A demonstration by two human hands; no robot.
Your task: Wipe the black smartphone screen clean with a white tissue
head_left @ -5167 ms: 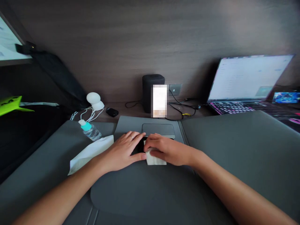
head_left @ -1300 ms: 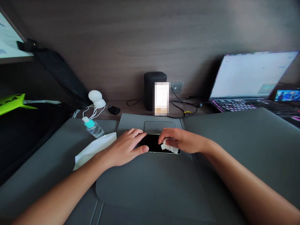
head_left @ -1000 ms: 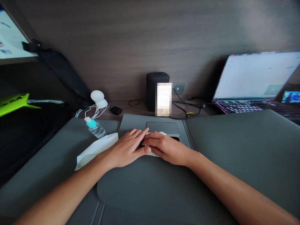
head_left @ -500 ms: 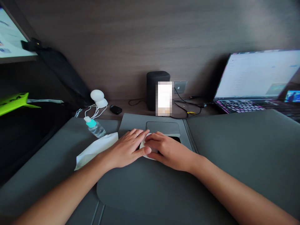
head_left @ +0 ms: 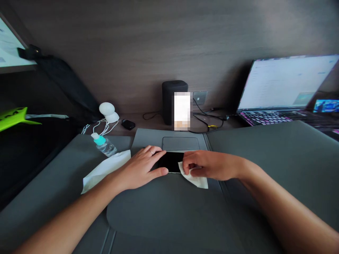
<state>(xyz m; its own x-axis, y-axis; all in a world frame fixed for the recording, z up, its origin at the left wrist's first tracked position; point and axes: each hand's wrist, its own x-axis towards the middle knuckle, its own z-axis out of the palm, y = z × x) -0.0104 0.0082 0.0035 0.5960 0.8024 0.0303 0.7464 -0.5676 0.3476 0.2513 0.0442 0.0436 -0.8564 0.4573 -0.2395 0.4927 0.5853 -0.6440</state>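
A smartphone point(head_left: 171, 163) with a dark screen lies flat on a grey leather-like surface point(head_left: 164, 211). My left hand point(head_left: 144, 167) grips its left end, thumb along the near edge and fingers along the far edge; a ring is on one finger. With curled fingers, my right hand point(head_left: 202, 164) presses a white tissue point(head_left: 198, 180) at the phone's right end, which the hand and tissue hide. Left of my left hand lies another white sheet point(head_left: 106, 171), partly behind my forearm. Beyond it a clear spray bottle point(head_left: 107, 146) with a turquoise collar lies tilted.
At the back stand a white camera-like device point(head_left: 107, 111), a black speaker point(head_left: 166, 102) and a blurred-out bright object point(head_left: 182, 109). A small black item point(head_left: 128, 124) and black cables point(head_left: 209, 121) lie near them. An open laptop point(head_left: 280, 84) stands at the right.
My right hand has slid rightward across the phone with the tissue, uncovering the dark screen. My left hand has stayed at the phone's left end. The view has shifted slightly.
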